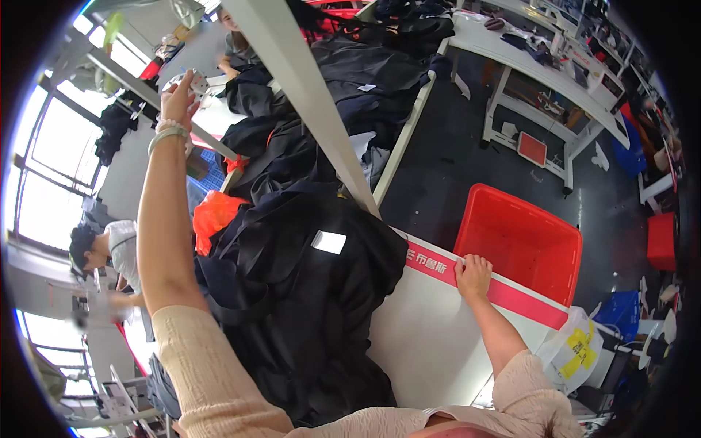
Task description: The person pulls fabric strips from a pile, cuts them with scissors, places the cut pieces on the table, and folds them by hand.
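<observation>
My left hand (179, 102) is raised at the upper left, its fingers closed at a small whitish object (197, 82) that I cannot make out. Bracelets circle that wrist. At the right, my right hand (475, 276) has its fingers curled over the edge of the white table (423, 336), on a red printed strip (522, 296). Between my arms lies a large heap of black garments (307, 321) with a white label (328, 242) on top. An orange-red cloth (215, 219) sits beside the heap, near my left forearm.
A red bin (522, 241) stands beyond the table edge. A pale post (310, 95) slants in front of more dark garments (365, 66). A person (120, 252) is at the left, another person (237, 51) at the top. A white workbench (526, 73) is at the upper right.
</observation>
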`<state>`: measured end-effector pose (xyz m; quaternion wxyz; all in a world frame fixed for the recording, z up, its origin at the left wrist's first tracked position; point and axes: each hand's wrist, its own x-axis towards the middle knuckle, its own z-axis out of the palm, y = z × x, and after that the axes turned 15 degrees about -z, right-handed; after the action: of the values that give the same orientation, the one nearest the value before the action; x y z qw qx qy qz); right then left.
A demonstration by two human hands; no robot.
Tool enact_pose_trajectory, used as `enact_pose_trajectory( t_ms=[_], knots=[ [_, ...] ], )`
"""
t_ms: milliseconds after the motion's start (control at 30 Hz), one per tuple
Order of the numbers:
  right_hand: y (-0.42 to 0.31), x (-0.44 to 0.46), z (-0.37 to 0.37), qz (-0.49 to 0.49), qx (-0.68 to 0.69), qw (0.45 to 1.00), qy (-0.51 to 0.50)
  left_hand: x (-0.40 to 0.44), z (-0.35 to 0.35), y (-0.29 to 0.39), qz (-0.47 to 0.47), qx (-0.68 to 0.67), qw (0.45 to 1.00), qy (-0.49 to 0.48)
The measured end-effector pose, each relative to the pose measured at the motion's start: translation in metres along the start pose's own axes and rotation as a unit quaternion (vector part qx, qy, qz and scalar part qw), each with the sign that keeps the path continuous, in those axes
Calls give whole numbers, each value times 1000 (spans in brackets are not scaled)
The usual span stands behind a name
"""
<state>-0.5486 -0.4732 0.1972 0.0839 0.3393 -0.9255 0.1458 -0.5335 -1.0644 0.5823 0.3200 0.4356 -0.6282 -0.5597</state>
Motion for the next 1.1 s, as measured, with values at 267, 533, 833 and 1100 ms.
enact_pose_trajectory(
  t_ms=[267, 533, 833, 1100],
  knots=[
    [2, 2, -3, 1, 11, 999, 38, 48, 88, -43, 22, 90, 996, -9],
    [5, 3, -1, 4, 28, 1000, 9, 87, 103, -41, 1, 161, 985, 56],
    [7, 5, 0, -4, 25, 999, -20, 197, 125, -214, -37, 379, 924, -38],
    [10, 6, 1, -12, 35, 999, -39, 170, 143, -326, -145, 330, 928, -92]
  ],
)
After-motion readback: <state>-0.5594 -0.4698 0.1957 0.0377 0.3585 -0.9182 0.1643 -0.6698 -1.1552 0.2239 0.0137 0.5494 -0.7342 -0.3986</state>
